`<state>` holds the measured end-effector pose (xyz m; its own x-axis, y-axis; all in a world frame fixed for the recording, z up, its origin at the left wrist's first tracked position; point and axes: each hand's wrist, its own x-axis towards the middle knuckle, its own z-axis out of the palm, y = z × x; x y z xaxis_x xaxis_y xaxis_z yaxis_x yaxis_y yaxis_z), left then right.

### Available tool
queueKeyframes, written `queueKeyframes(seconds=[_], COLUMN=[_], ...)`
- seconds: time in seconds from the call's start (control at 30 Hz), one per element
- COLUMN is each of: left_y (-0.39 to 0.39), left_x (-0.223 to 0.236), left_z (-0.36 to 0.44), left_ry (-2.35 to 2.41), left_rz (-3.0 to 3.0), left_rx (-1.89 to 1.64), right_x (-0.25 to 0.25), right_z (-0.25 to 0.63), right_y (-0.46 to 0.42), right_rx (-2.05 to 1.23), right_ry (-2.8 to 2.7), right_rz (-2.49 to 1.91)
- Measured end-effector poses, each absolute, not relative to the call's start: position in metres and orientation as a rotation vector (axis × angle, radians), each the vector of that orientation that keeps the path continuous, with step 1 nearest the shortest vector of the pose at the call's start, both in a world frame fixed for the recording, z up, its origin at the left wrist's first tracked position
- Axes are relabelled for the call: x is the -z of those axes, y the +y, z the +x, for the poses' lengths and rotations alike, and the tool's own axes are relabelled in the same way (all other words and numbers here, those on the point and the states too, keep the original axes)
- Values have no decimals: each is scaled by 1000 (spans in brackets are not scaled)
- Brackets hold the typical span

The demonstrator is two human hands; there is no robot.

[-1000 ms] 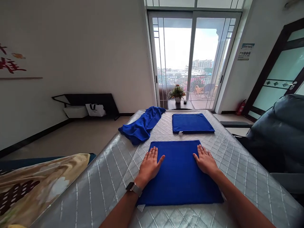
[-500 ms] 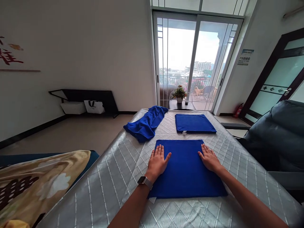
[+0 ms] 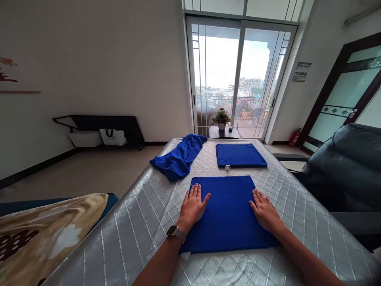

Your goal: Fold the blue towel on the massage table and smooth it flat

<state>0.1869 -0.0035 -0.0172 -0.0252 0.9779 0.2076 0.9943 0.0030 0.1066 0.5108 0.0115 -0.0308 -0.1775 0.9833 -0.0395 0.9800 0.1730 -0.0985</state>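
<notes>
A folded blue cloth (image 3: 228,216) lies flat in front of me, with a white tag at its near left corner. My left hand (image 3: 193,206) rests flat on its left edge, fingers stretched forward and thumb out; a watch is on that wrist. Along the right edge lies my right hand (image 3: 266,210), also flat with the thumb spread inward. Beyond it sits a neat stack of folded blue cloths (image 3: 241,155) with a white tag at the front. To the left of that stack, a crumpled blue cloth (image 3: 180,157) is heaped near the table's edge.
A silver quilted cover (image 3: 127,234) spreads under the cloths. At the lower left is a patterned blanket (image 3: 68,230), and a dark leather chair (image 3: 348,171) stands at the right. A potted plant (image 3: 222,118) sits on a small dark table before the glass doors.
My right hand has slid slightly toward me along the right edge of the cloth. The left hand stays on the left edge. The whole view has shifted a little.
</notes>
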Motion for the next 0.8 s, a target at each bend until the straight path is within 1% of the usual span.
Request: queueKeyframes(seconds=[0.37, 0.47, 0.63, 0.8], left_y=[-4, -16, -30, -12], left_x=[12, 6, 2, 5], left_z=[190, 219, 295, 353], left_ry=[-2119, -1943, -1609, -1552], left_rz=[-2156, -2359, -2684, -2746], left_rx=[349, 353, 377, 472], right_x=[18, 16, 15, 14], right_z=[503, 501, 502, 505], right_y=[9, 8, 7, 5], right_rx=[-218, -221, -218, -200], right_ry=[-2358, -2337, -2344, -2418], right_rz=[-2047, -2047, -2003, -1971])
